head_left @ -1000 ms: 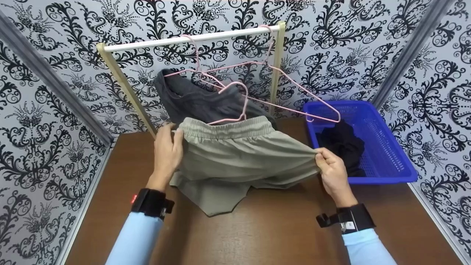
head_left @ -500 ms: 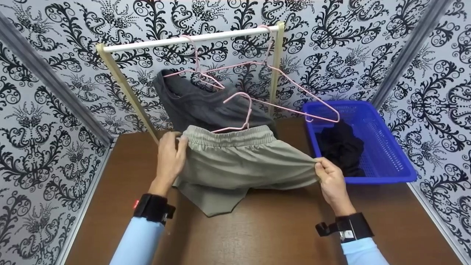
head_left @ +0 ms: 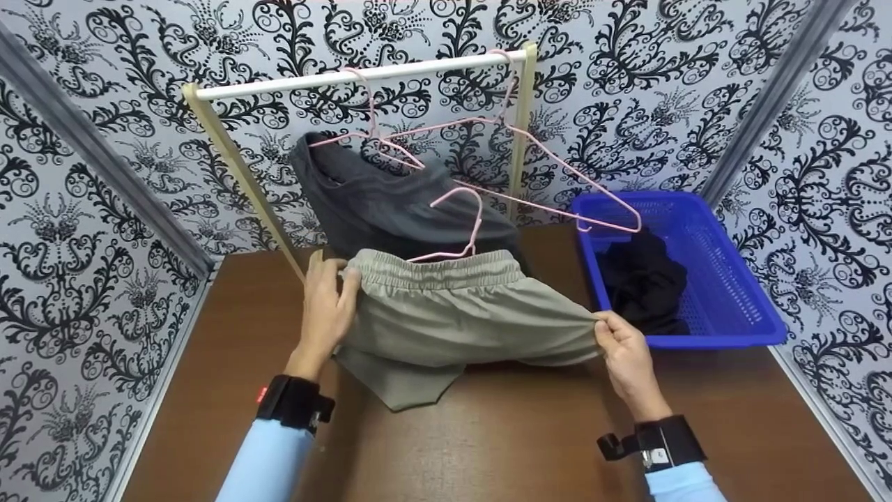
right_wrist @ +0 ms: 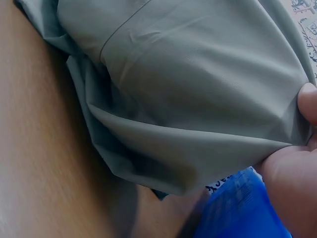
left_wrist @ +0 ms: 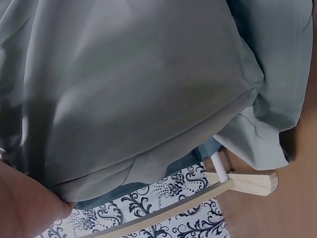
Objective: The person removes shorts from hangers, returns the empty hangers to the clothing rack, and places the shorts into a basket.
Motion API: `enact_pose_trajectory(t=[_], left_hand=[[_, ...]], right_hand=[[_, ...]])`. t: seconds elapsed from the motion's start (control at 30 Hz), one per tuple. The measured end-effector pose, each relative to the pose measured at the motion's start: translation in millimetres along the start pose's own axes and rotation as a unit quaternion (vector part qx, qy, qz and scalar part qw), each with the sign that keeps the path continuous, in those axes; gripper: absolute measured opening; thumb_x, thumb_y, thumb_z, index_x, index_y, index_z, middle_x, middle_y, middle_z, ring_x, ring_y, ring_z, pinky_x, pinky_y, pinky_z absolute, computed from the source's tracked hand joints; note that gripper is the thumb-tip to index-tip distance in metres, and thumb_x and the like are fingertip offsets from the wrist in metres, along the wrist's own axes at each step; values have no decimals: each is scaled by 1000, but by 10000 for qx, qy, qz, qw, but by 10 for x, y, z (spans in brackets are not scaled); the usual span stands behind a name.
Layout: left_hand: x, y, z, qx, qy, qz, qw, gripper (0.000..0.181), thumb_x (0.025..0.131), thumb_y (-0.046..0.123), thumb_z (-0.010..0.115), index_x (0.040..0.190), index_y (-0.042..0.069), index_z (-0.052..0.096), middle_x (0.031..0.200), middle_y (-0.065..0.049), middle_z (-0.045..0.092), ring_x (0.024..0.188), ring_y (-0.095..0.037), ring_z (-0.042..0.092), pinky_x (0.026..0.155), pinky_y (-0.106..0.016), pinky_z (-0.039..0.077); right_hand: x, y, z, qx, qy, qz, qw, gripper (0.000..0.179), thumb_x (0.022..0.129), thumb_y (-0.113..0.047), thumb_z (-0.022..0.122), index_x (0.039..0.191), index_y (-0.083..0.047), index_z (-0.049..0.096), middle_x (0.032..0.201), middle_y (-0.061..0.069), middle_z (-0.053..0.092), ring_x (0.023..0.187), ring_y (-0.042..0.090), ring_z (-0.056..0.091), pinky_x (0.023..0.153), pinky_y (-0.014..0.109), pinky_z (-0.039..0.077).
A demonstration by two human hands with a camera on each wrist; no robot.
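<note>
Sage-green shorts (head_left: 453, 321) with a gathered elastic waistband hang between my hands in the head view. My left hand (head_left: 325, 307) grips the left end of the waistband, thumb in front and fingers behind. With thumb and fingers, my right hand (head_left: 625, 355) pinches the shorts' right edge and pulls the cloth taut. A pink hanger (head_left: 477, 226) pokes out of the waistband, hook up; its lower part is hidden inside the shorts. Up close, the right wrist view shows the pinched fabric (right_wrist: 198, 89) drawn into folds.
Behind the shorts stands a rack with a white rail (head_left: 293, 82). A dark grey garment (head_left: 369, 202) hangs there on one pink hanger, beside a bare pink hanger (head_left: 578, 174). At right, a blue basket (head_left: 739, 339) holds black cloth (head_left: 641, 282). Patterned walls surround the brown table (head_left: 446, 453).
Both hands have moved toward me, bringing the shorts and the hanger inside them away from the rack. The grips stay the same.
</note>
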State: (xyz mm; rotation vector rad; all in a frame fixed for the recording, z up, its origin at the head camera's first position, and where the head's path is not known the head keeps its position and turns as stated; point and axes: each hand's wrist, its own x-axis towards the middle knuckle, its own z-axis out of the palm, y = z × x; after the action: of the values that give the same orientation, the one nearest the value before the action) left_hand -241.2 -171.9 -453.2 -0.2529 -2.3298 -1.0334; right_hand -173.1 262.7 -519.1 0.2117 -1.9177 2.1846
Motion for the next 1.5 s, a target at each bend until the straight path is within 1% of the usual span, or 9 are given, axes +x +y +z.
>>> enact_pose_trajectory(t=[0.2,0.33,0.47,0.6,0.83,0.93,1.07,1.2,1.5], left_hand=[[-59,1,-5,-72,1,-245,9997,35,101,25,57,115,-6,61,116,-29,59,110,-46,50,101,-58,32],[-94,8,-11,-220,101,-278,9993,36,99,25,59,117,-6,60,115,-28,58,106,-44,47,97,-58,30],[-117,39,2,-276,134,5,9995,37,97,23,61,118,-7,60,114,-27,58,104,-43,46,93,-56,31],[-124,87,32,-295,133,327,9989,37,96,23,63,118,-7,61,109,-24,58,102,-41,45,91,-54,32],[-148,154,79,-475,59,503,9976,35,94,21,64,118,-5,62,106,-21,58,98,-37,45,91,-52,31],[-162,150,102,-510,47,565,9971,36,94,20,64,118,-6,62,107,-21,58,99,-36,45,92,-52,29],[-174,146,117,-560,89,653,9963,38,93,19,64,120,-7,62,107,-21,58,99,-36,45,93,-53,29],[-186,154,131,-627,158,615,9960,38,93,19,65,120,-8,61,107,-22,57,99,-37,44,93,-52,29],[-189,183,164,-511,400,642,9958,33,93,15,66,117,-8,61,103,-22,56,96,-38,42,90,-52,31]], right_hand=[[27,-4,28,-1278,180,-170,9915,21,105,2,51,107,18,64,92,1,70,82,7,62,74,20,50],[81,-11,40,-2493,51,-449,9674,17,102,5,55,104,7,72,95,12,71,84,7,60,76,17,46],[139,-44,59,-3262,-275,-342,9443,16,99,2,61,109,0,74,99,11,73,85,10,62,76,20,47],[206,-108,133,-3406,-599,-455,9372,24,96,0,67,119,2,71,109,13,74,95,21,68,83,24,52],[381,-258,416,-3026,-986,-1977,9271,36,93,0,71,129,4,68,128,17,69,120,36,63,105,17,40],[458,-320,553,-2543,-1373,-2291,9295,36,95,3,66,132,4,66,130,17,68,122,35,63,108,17,40],[528,-358,688,-2274,-1776,-2179,9323,30,100,4,58,128,2,69,122,14,73,117,30,67,105,16,43],[540,-362,731,-2315,-1693,-2159,9334,22,100,4,58,113,1,76,106,10,77,99,19,71,93,13,47],[497,-315,645,-2723,-1301,-2902,9081,12,91,7,69,92,-2,76,85,5,72,78,15,65,76,16,47]])
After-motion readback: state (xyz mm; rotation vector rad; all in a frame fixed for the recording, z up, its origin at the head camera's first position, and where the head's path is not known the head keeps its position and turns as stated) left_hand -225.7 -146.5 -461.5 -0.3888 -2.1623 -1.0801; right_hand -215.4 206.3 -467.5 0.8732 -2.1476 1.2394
